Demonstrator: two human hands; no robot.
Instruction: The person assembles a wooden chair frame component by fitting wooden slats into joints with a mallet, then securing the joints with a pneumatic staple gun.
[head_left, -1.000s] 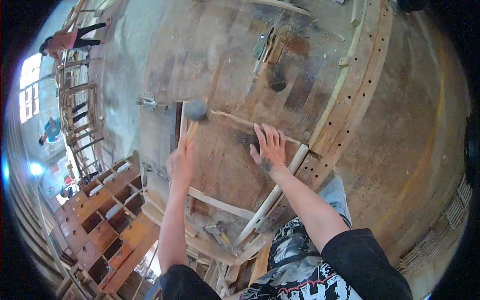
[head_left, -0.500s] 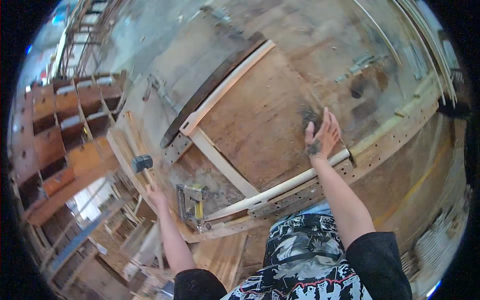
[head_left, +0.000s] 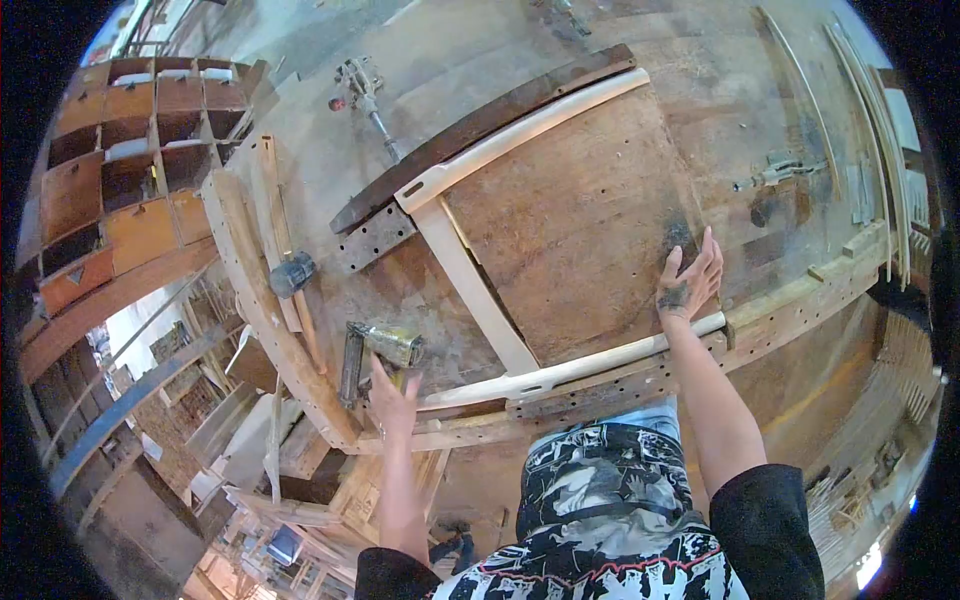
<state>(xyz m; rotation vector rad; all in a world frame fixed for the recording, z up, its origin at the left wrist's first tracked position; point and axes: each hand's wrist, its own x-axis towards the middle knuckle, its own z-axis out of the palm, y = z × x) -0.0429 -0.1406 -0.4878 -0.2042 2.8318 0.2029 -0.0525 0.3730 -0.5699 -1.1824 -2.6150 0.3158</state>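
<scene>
My left hand [head_left: 394, 402], its thumb and fingers apart, is right at the handle of a pneumatic staple gun [head_left: 388, 347] on the bench. To the left of the gun lies a rubber mallet [head_left: 291, 274], black head up and wooden handle toward me. My right hand [head_left: 692, 280] is open with fingers stretched out, over the right end of a wooden frame, and holds nothing. That frame has a pale near rail [head_left: 610, 357], a crosspiece [head_left: 478, 285] and a slotted far rail [head_left: 530, 130]. A dark curved block [head_left: 480, 135] runs along the far rail.
A wooden edge strip [head_left: 780, 295] with holes borders the workbench [head_left: 560, 220]. Toggle clamps [head_left: 362, 90] stand at the far left and another clamp [head_left: 780, 175] at the right. A compartment rack [head_left: 130, 160] is at the left. Long thin strips [head_left: 870, 130] lie at the far right.
My left hand has let go of the mallet, which now lies on the bench, and has moved right to the staple gun. My right hand stays open by the frame. The view has shifted.
</scene>
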